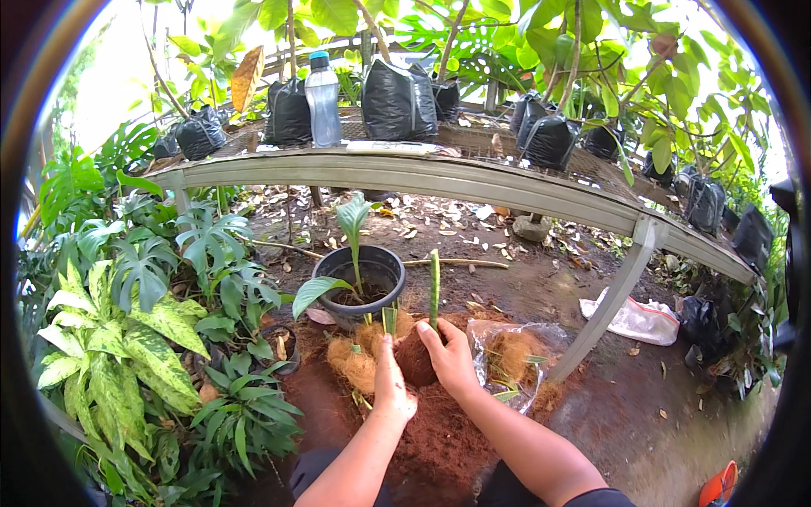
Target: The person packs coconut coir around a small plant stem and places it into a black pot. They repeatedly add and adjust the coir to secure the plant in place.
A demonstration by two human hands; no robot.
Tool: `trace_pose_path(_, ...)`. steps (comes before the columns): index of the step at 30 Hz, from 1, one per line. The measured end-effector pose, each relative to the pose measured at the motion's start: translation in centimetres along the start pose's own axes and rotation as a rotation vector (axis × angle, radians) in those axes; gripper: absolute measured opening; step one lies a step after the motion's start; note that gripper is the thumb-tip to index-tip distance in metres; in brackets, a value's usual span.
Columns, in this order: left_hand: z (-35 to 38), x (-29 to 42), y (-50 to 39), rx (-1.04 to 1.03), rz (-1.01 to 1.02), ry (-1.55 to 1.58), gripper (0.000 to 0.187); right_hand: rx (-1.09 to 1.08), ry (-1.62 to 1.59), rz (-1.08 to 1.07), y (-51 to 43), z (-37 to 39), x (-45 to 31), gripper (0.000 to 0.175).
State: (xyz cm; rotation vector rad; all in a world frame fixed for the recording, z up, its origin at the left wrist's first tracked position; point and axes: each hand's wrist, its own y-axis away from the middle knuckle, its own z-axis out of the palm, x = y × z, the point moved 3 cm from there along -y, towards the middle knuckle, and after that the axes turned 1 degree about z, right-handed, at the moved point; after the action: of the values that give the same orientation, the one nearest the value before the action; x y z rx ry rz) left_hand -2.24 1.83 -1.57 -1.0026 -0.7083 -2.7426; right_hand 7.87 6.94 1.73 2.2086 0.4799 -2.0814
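Observation:
Between my palms is a ball of reddish-brown, peat-like soil (416, 359), with an upright green leaf cutting (434, 288) rising from its top. My left hand (394, 385) cups the ball's left side with the fingers mostly hidden. My right hand (451, 362) grips its right side, thumb at the foot of the cutting. A fibre-wrapped ball (356, 367) sits just left of my left hand, and a cut leaf piece (389, 320) stands behind it. Under my hands spreads a heap of loose reddish soil (437, 440). Right of my right hand lies a clear plastic bag (491, 339) with coconut-like fibre (514, 353).
A black pot (394, 286) with a young leafy plant stands beyond my hands. A raised bench (405, 174) crosses ahead, its leg (599, 310) at right, bearing black-bagged plants (399, 101) and a water bottle (324, 101). Dense foliage (120, 342) crowds the left; a white sack (633, 320) lies right.

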Motion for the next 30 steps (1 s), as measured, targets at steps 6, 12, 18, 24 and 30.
trace_pose_path(6,0.1,0.2,0.5,0.049,-0.081,-0.039,0.063,-0.130,0.042,-0.202,-0.2,0.2,-0.2,0.036)
trace_pose_path(12,-0.8,0.0,-0.9,0.021,-0.157,0.034,0.060,-0.180,0.050,-0.134,0.1,0.5,-0.2,0.030)
trace_pose_path(18,0.0,1.1,0.0,0.039,0.212,-0.114,0.047,-0.005,-0.001,-0.111,0.7,1.1,-0.3,0.029)
trace_pose_path(24,-0.7,-0.3,-0.4,0.032,-0.003,0.005,0.063,-0.029,0.213,-0.488,0.6,0.8,-0.7,0.039)
trace_pose_path(30,-2.0,-0.9,-2.1,0.081,-0.119,0.019,0.053,-0.050,0.037,-0.274,1.4,1.3,0.1,0.032)
